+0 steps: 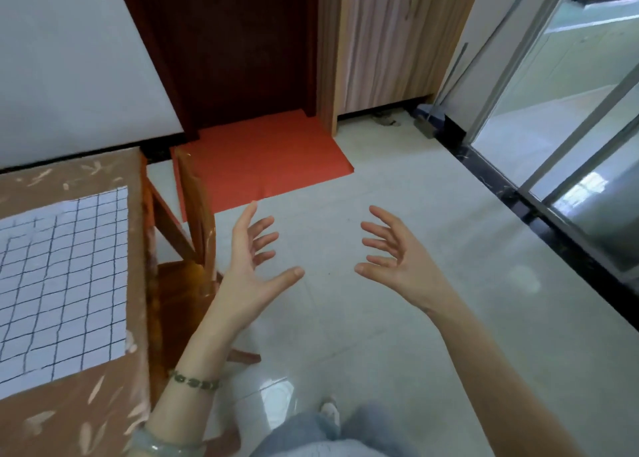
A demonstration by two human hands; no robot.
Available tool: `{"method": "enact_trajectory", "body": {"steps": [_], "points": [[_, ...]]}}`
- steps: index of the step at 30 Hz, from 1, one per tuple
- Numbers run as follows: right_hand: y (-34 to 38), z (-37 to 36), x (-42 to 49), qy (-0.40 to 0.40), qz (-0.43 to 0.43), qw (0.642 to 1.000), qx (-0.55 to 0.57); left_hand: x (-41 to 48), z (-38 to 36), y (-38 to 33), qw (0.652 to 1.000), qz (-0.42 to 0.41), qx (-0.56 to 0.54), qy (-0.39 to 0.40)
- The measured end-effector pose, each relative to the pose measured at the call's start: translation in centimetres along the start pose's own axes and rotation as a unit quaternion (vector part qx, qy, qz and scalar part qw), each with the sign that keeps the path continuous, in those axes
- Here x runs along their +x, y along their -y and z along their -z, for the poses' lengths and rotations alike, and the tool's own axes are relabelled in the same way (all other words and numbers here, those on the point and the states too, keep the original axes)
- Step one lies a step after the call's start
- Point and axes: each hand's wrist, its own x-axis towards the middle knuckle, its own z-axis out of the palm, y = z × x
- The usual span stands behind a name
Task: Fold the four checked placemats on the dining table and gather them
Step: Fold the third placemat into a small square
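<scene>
**Placemat [65, 277] unfolded on the bench [69, 173], both hands empty**

Pale, glossy floor [380, 335] filled most of the view, and both hands hung over it rather than over the bench. The bench stood to the person's left under a brown leaf-patterned cloth. One checked placemat lay flat on it close to the near edge. The other three were out of sight.

A dark door [235, 42] and a red mat [262, 159] lay ahead, with a glass sliding door [570, 145] off to the right. A wooden chair [193, 214] stood against the side of the bench, between the hands and the placemat.

The left hand [249, 266] and the right hand [397, 259] were spread, palms turned toward each other, fingers loosely apart and holding nothing. A beaded bracelet [195, 380] sat on the left wrist.

The likely trouble was in the reach. Crossing to the placemat, a forearm or the bracelet could have caught on the chair back. A one-handed tug at a corner could have slid the placemat on the smooth cloth, so that it folded crooked or slipped off the edge to the floor.
</scene>
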Motion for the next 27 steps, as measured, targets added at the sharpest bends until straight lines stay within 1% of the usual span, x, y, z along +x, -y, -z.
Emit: {"method": "enact_trajectory", "body": {"steps": [3,8,14,18,21,27], "points": [[0.4,0.6,5.1,0.046,0.006,0.999,-0.002,2.8,0.3,-0.3,0.999,0.016,0.005,-0.051],[0.5,1.0,14.4,0.13,0.017,0.991,-0.02,7.4,0.8,1.2,0.989,0.057,0.009,-0.136],[1.8,1.0,27.2,0.236,0.054,0.969,-0.044,14.5,0.7,2.9,0.965,0.09,0.012,-0.245],[3.8,-0.3,34.9,0.326,0.076,0.941,-0.061,18.8,0.6,2.9,0.935,0.113,0.019,-0.335],[5.4,-2.2,39.3,0.386,0.095,0.915,-0.068,20.9,0.8,2.3,0.913,0.136,0.022,-0.383],[7.4,-9.2,44.3,0.497,0.113,0.858,-0.071,21.4,3.7,2.1,0.853,0.179,0.032,-0.49]]}}
